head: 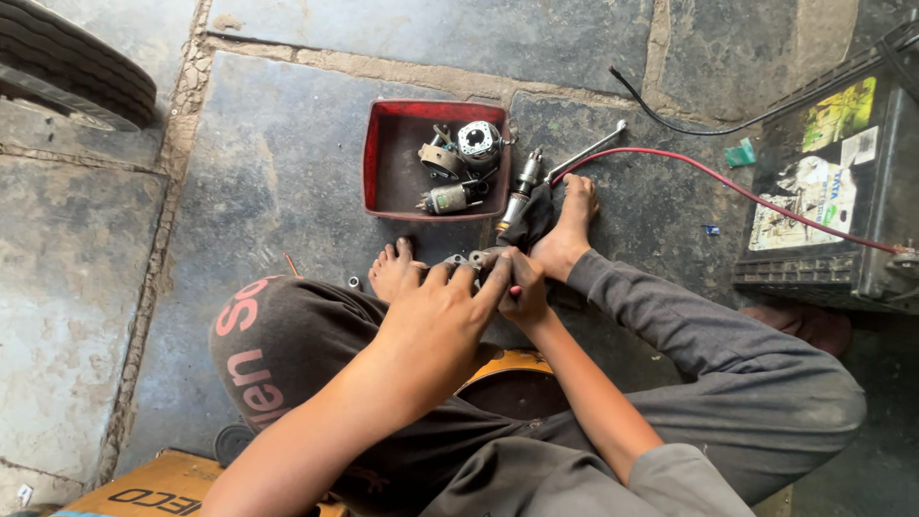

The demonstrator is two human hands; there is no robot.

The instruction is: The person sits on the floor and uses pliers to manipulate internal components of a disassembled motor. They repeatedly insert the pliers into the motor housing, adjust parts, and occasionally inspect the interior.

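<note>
I sit low over a stone floor with my knees apart. Both hands meet in front of me on a small grey metal part (pixel 466 259). My left hand (pixel 436 316) covers it from the left, its fingers curled over the top. From the right my right hand (pixel 522 287) grips the same part, with something red showing under its fingers. A dark cloth (pixel 531 218) lies just beyond the hands, against my right foot (pixel 571 225). My left foot (pixel 392 269) rests beside the left hand.
A red metal tray (pixel 392 168) holds several motor parts. A spanner (pixel 586 153) and a shaft-like part (pixel 523 187) lie right of it. A red cable (pixel 728 187) runs to a black battery (pixel 842 191). A tyre (pixel 67 67) is at top left. A small nut (pixel 354 282) lies near my left foot.
</note>
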